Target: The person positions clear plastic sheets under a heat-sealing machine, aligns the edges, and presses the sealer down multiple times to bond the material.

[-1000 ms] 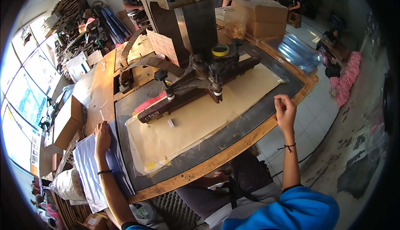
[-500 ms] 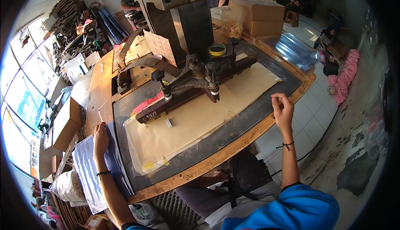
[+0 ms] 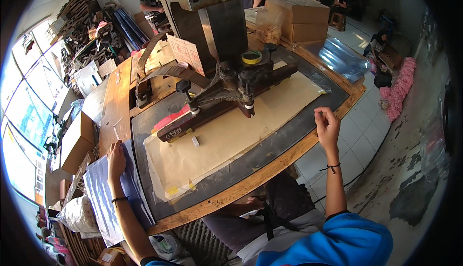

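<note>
My left hand (image 3: 116,160) lies on the far end of a stack of clear bluish plastic sheets (image 3: 108,196), its fingers stretched out. My right hand (image 3: 327,127) is raised by the right front edge of the work table, fingers curled in toward the thumb. Whatever it may hold is hidden. Between the hands, a tan sheet (image 3: 231,138) with yellow tape bits lies on a dark board (image 3: 308,130). Over its far side stands a dark metal press head (image 3: 226,90) with a long bar (image 3: 176,130). A small whitish block (image 3: 195,141) sits on the sheet.
Cardboard boxes (image 3: 301,17) and shiny plastic sheets (image 3: 342,58) lie at the far right of the table. A yellow tape roll (image 3: 251,57) rests by the press. Another box (image 3: 78,143) stands at left. A pink bundle (image 3: 399,90) is beyond the table. Other people are at the back.
</note>
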Demonstrator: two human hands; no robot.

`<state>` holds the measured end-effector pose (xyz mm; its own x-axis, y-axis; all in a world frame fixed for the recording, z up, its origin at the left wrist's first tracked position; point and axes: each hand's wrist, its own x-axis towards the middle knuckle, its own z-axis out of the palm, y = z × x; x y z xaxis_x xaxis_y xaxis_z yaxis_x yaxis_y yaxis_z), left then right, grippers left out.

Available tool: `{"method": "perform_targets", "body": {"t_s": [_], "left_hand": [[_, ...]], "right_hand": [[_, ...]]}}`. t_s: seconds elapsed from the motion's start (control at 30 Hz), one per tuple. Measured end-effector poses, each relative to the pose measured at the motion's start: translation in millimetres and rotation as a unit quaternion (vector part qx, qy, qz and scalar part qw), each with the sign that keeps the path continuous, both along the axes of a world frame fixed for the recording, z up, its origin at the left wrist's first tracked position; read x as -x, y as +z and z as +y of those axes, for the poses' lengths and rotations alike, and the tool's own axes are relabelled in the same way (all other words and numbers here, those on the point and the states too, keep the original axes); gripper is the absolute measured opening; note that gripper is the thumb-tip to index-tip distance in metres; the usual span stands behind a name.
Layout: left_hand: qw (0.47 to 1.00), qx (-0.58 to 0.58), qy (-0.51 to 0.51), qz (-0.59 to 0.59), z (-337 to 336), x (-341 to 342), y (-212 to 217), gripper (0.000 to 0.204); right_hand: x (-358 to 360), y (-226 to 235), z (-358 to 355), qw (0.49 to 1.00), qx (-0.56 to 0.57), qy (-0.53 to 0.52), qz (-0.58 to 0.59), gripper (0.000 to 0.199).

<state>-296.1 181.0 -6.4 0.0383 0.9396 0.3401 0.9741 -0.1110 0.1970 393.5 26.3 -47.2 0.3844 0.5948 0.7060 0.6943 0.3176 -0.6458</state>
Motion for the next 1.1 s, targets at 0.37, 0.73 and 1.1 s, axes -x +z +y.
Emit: {"method": "perform_targets", "body": {"t_s": [0.37,0.73,1.1], "left_hand": [[1.0,0.007,0.014,-0.008,-7,-19,11,0.039],[0.998,-0.033,-0.006,-0.044,-7,-12,8,0.038],[0.996,-0.07,-0.02,-0.05,-17,-20,18,0.041]], "right_hand": [[0,0,-2,1.0,0.009,-0.002,0.008,0.006],[-1,-2,-1,1.0,0.008,0.012,0.014,0.008],[-16,-16,6,1.0,-0.011,0.004,-0.016,0.009]]}}
